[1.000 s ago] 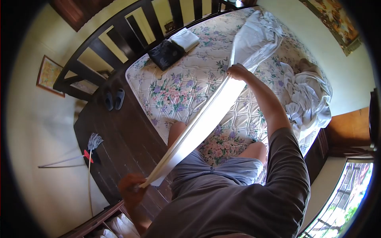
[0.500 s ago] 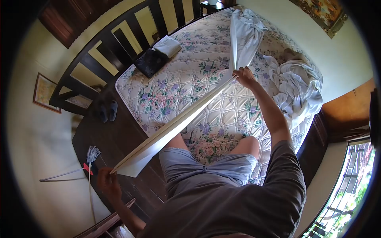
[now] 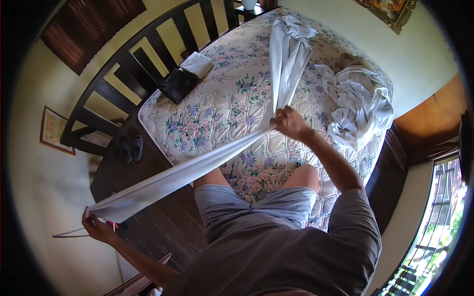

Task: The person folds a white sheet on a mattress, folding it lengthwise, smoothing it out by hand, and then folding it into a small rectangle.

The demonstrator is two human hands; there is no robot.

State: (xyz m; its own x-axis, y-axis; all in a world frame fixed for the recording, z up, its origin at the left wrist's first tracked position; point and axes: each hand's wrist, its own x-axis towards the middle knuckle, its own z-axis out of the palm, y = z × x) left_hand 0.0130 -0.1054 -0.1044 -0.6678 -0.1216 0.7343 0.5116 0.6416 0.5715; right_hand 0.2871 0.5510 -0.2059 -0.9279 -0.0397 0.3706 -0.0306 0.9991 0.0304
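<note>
A long white sheet (image 3: 170, 180) is stretched between my two hands over the floor and the near side of the mattress. My left hand (image 3: 98, 228), at the lower left, is closed on one end of it. Over the mattress, my right hand (image 3: 290, 123) grips the sheet farther along. Beyond that hand the rest of the cloth runs up to a crumpled heap near the far edge. The bare mattress (image 3: 217, 108) has a floral pattern. To the right of my right hand lies a bunched pile of white cloth (image 3: 360, 106) with a brownish piece at its top.
A black folded item (image 3: 178, 85) and a white folded item (image 3: 197, 64) lie by the dark slatted headboard (image 3: 114, 93). Slippers (image 3: 132, 149) rest on the wooden floor (image 3: 163, 232). A drawer stands at the bottom left, and a barred window (image 3: 439, 222) is at the right.
My left hand has moved left and slightly up, drawing out the sheet. My right hand has come lower and nearer to me, still gripping. The view has shifted slightly.
</note>
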